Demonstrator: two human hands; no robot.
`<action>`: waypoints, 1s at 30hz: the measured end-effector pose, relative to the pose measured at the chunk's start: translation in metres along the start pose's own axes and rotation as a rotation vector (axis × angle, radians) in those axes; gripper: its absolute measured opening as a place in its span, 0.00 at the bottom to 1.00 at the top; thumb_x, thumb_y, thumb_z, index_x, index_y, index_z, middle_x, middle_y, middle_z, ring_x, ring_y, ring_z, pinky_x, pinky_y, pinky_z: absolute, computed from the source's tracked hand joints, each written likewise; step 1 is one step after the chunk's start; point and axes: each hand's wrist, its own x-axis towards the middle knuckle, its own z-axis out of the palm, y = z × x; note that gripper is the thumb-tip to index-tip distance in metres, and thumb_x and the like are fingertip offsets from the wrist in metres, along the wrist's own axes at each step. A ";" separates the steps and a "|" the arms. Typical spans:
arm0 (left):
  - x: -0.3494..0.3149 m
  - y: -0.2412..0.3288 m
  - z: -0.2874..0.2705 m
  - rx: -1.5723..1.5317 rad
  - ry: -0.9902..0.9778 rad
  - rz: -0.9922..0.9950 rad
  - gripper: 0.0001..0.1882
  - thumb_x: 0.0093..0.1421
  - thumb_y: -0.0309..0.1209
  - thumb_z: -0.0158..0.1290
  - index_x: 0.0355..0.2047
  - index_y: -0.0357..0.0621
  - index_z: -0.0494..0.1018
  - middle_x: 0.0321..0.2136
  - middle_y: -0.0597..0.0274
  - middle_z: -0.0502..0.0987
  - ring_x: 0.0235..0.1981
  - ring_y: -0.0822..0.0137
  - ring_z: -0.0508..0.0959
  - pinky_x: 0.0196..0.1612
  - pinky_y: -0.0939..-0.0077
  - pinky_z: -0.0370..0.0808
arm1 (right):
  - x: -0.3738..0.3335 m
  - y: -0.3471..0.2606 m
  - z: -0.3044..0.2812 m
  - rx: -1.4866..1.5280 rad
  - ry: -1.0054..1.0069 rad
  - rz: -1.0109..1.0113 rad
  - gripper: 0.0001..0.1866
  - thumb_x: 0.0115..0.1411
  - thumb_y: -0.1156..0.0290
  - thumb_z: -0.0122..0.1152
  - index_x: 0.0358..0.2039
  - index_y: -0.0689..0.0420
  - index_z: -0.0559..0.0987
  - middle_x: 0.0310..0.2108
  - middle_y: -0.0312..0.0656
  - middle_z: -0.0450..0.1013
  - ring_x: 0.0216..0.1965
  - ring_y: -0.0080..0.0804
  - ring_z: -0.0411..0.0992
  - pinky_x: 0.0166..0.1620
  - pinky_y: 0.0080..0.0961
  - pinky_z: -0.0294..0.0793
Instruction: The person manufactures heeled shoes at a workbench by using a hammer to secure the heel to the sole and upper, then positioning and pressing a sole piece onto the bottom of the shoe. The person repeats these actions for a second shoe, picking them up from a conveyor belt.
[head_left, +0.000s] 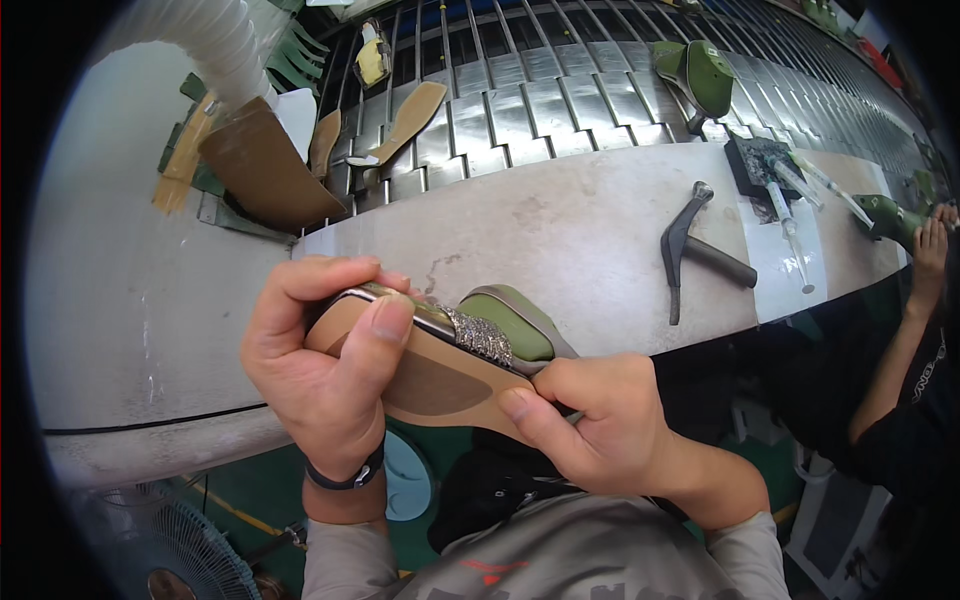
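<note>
The light is bright and soft on the desk (570, 230); the metal slats (508, 115) give glare. Under the desk it is dark. The shoe sole (440, 388) looks sharp — but straight edges bend, and corners are black.

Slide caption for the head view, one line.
Left hand and right hand hold a tan-soled shoe at a pale workbench, hammer lying to the right.

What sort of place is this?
Most likely a shoe-factory workstation: a glitter-banded shoe being held, a hammer on the worktable, and a tan insole on what looks like a metal-slat conveyor beyond it.
</note>
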 end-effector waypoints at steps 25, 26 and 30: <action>0.021 -0.145 0.028 -0.348 0.000 -0.368 0.37 0.80 0.58 0.31 0.46 0.37 0.78 0.38 0.53 0.84 0.39 0.69 0.82 0.47 0.73 0.79 | -0.086 0.045 -0.022 0.837 0.315 0.486 0.26 0.68 0.73 0.65 0.61 0.61 0.64 0.49 0.47 0.78 0.48 0.32 0.79 0.51 0.31 0.80; 0.034 -0.146 0.018 -0.304 -0.044 -0.328 0.38 0.80 0.59 0.30 0.43 0.36 0.78 0.37 0.53 0.84 0.39 0.70 0.82 0.45 0.72 0.79 | -0.082 0.046 -0.019 0.527 0.231 0.533 0.23 0.65 0.74 0.69 0.58 0.63 0.70 0.43 0.45 0.81 0.42 0.33 0.80 0.46 0.30 0.80; 0.056 -0.149 0.007 -0.251 -0.291 -0.028 0.40 0.80 0.58 0.33 0.36 0.35 0.82 0.31 0.60 0.83 0.33 0.72 0.81 0.42 0.76 0.77 | -0.031 0.028 -0.032 -0.581 0.055 -0.064 0.16 0.55 0.79 0.75 0.45 0.63 0.82 0.35 0.47 0.81 0.32 0.38 0.80 0.36 0.28 0.79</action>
